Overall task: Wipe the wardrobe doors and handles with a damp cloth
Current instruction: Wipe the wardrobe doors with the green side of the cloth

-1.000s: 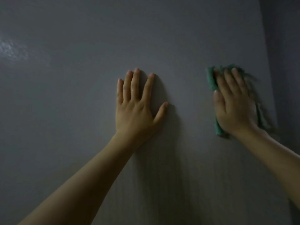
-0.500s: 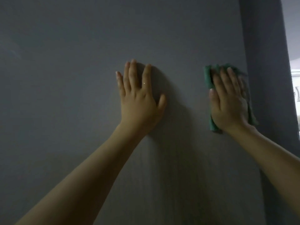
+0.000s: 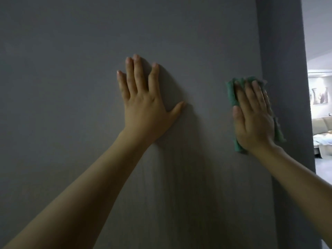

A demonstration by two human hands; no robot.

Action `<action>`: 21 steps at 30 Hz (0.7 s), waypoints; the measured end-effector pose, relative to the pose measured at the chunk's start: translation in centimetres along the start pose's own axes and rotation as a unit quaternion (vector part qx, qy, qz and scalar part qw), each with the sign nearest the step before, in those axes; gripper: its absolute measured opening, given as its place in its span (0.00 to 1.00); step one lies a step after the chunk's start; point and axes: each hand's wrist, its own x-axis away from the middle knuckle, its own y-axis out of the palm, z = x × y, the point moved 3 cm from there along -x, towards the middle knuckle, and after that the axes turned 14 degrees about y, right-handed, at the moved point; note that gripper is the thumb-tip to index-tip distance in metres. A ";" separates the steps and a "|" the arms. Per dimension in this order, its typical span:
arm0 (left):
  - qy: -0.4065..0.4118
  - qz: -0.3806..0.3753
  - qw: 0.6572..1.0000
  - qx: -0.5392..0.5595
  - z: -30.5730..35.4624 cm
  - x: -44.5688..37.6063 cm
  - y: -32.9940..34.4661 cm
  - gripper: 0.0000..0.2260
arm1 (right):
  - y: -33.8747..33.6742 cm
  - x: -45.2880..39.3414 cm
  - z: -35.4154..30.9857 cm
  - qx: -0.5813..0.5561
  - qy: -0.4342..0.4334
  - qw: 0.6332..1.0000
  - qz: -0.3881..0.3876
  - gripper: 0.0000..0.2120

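A plain grey wardrobe door (image 3: 71, 87) fills most of the view; no handle shows. My left hand (image 3: 145, 105) lies flat on the door near its middle, fingers spread and pointing up, holding nothing. My right hand (image 3: 253, 119) presses a green cloth (image 3: 231, 94) flat against the door close to its right edge. The cloth sticks out above the fingertips, along the left of the hand and below the palm; the rest is hidden under the hand.
The wardrobe's darker side panel (image 3: 283, 69) runs down the right of the door. Beyond it a bright room (image 3: 321, 123) shows, with a pale sofa and a picture on the wall.
The view has swung right, so the side panel and the bright room now show. My right hand with the cloth has shifted to the door's right edge. The left hand stays flat.
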 end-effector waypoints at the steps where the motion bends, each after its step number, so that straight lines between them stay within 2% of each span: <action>1: -0.001 -0.002 1.000 0.002 0.1 0.0 0.0 0.46 | 0.1 0.6 -0.3 0.003 0.015 1.000 0.007 0.25; 3: -0.002 -0.003 1.000 0.004 0.1 0.0 0.0 0.46 | 0.3 3.6 -1.5 0.008 -0.001 1.000 0.017 0.25; 6: -0.003 -0.001 1.000 0.003 0.0 0.0 0.0 0.46 | 0.4 9.0 -2.2 0.004 -0.119 0.992 -0.040 0.24; 8: 0.000 0.001 1.000 0.004 0.2 0.1 0.0 0.46 | -0.1 9.2 -1.4 0.006 -0.176 0.982 -0.070 0.24; 10: 0.003 0.006 1.000 0.003 0.2 0.1 0.0 0.46 | -0.2 7.4 -0.7 0.005 -0.168 0.984 -0.059 0.24; 13: 0.001 0.004 1.000 -0.002 0.1 0.1 0.1 0.46 | -0.2 4.4 -0.2 -0.003 -0.068 0.997 -0.022 0.25; 16: -0.001 0.002 1.000 -0.001 0.1 0.1 0.1 0.46 | 0.2 5.8 -1.3 -0.001 -0.010 1.000 0.002 0.25; 18: -0.003 0.005 1.000 0.002 0.1 0.2 0.1 0.46 | 0.6 8.7 -2.4 -0.003 -0.036 0.999 -0.011 0.25; 21: -0.004 0.005 1.000 0.009 0.1 0.3 0.1 0.46 | 0.3 10.5 -2.4 0.002 -0.126 0.990 -0.063 0.24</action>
